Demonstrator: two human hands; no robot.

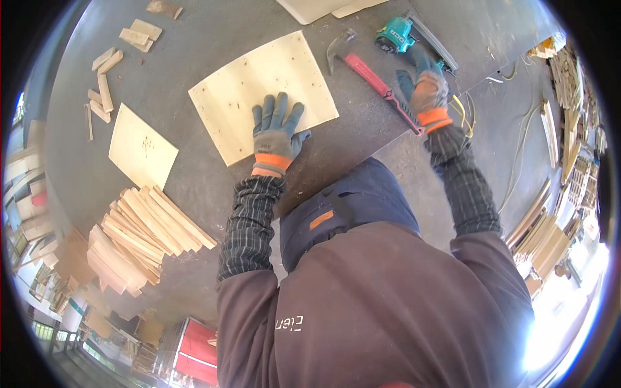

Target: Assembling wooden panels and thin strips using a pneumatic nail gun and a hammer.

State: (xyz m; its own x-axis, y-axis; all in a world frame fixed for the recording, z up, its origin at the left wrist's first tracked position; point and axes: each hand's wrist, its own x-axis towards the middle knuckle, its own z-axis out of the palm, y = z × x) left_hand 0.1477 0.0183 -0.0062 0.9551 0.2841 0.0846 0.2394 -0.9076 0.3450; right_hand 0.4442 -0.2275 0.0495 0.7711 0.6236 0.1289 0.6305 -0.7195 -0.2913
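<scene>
My left hand [277,129], in a grey-blue glove with an orange cuff, lies flat with fingers spread on a pale plywood panel [242,90]. Small dark marks dot the panel's surface. Gloved alike, my right hand [427,87] reaches over the handle of a teal nail gun [396,33], thumb held apart from the fingers. The nail gun lies on the dark table [194,32] with its long metal magazine to the right. A claw hammer [369,74] with a red and black handle lies between the panel and my right hand.
A smaller plywood piece [142,147] and a pile of wooden strips [149,226] lie to the left. Short wood offcuts [103,90] are scattered at the far left. A yellow hose [463,113] hangs by the table edge. Stacked wood [543,242] stands at the right.
</scene>
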